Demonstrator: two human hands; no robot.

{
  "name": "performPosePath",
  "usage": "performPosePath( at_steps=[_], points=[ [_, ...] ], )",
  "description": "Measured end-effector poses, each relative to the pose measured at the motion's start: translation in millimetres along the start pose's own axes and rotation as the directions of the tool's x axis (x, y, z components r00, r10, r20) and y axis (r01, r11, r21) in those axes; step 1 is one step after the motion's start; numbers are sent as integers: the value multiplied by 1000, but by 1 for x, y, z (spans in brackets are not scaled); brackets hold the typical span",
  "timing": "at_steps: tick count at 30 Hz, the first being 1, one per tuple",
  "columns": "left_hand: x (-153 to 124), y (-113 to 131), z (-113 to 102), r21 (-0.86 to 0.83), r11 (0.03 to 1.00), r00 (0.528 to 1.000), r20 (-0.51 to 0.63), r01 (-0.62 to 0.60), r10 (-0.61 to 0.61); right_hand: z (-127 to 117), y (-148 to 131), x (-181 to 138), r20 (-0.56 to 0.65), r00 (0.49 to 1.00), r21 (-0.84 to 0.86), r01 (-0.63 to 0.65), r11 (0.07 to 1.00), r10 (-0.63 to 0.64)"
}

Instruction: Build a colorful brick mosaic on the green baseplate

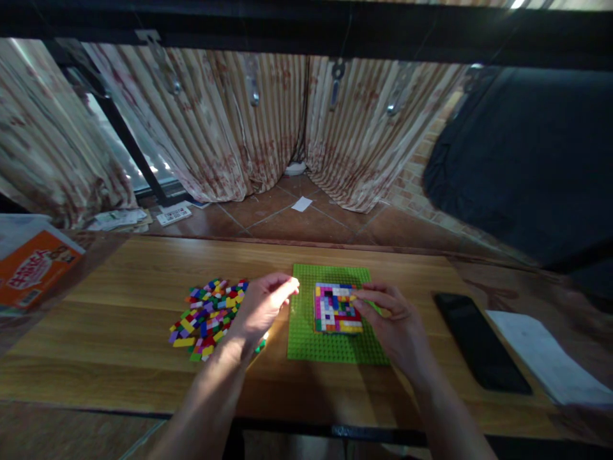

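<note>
Right hand (393, 322) pinches the mosaic (335, 308) at 3 o'clock (green baseplate (330, 348) beneath). Left hand (263, 308) hovers at 9 o'clock, half-curled; I cannot tell whether it grips anything.

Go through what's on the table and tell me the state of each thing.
green baseplate, flat on the table.
brick block, seated on the baseplate.
loose bricks, scattered left of it.
phone, lying flat, dark.
left hand, fingers curled, contents unclear.
right hand, fingertips on the block's edge.

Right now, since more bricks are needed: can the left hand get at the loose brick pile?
Probably yes: the left hand lies at the right edge of the loose brick pile, partly over it, nothing between them.
</note>
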State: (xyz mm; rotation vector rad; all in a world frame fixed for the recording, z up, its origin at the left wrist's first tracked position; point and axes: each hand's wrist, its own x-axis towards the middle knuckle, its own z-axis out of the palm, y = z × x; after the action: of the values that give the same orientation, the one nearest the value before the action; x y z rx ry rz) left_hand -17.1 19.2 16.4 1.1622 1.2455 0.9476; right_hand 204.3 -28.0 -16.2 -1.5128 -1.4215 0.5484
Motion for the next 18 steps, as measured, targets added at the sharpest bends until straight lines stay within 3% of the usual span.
performPosePath(
  at_steps=[3, 8, 13, 18],
  points=[
    [2, 0, -13, 63, 998, 996, -86, -3, 8, 2, 4, 0, 53, 998, 52, -21, 998, 18],
    [5, -2, -23, 231, 971, 996, -44, -63, 75, 12, 5, 2, 42, 998, 67, -49, 997, 46],
    [12, -11, -36, 560, 809, 982, 58, -180, 179, 16, 3, 4, 49, 995, 109, -95, 990, 90],
    [15, -16, -43, 670, 706, 968, 82, -229, 237, 17, 0, 4, 65, 986, 211, -163, 964, 153]
  ],
)
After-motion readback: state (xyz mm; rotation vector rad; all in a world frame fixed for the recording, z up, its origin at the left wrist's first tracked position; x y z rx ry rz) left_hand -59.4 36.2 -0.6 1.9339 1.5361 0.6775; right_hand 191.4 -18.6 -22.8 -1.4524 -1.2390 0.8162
